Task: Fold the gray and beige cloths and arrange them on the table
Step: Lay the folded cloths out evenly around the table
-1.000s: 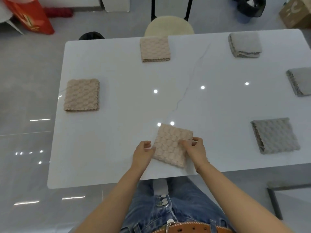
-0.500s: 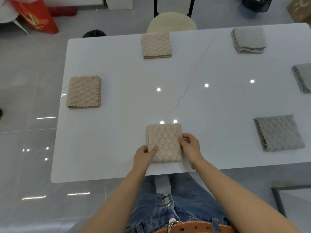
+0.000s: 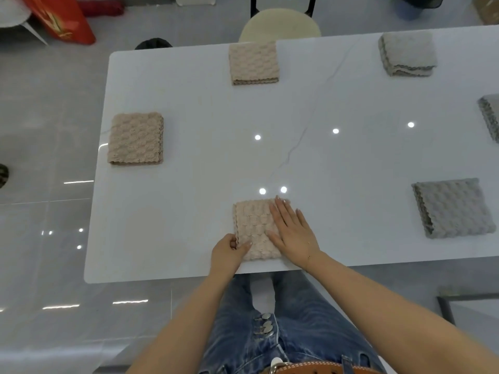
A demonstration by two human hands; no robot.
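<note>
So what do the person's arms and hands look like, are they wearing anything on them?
Both arms are bare, no sleeves or gloves. The right hand has a thin chain bracelet at the wrist and pale, longish nails. The left hand wears nothing that shows.

Six folded cloths ring the table [image 3: 189, 184]: three toward its left half, three right (the far-right one [image 3: 491, 117] seems cut off by the frame). A chair [image 3: 280, 25] stands behind.
</note>
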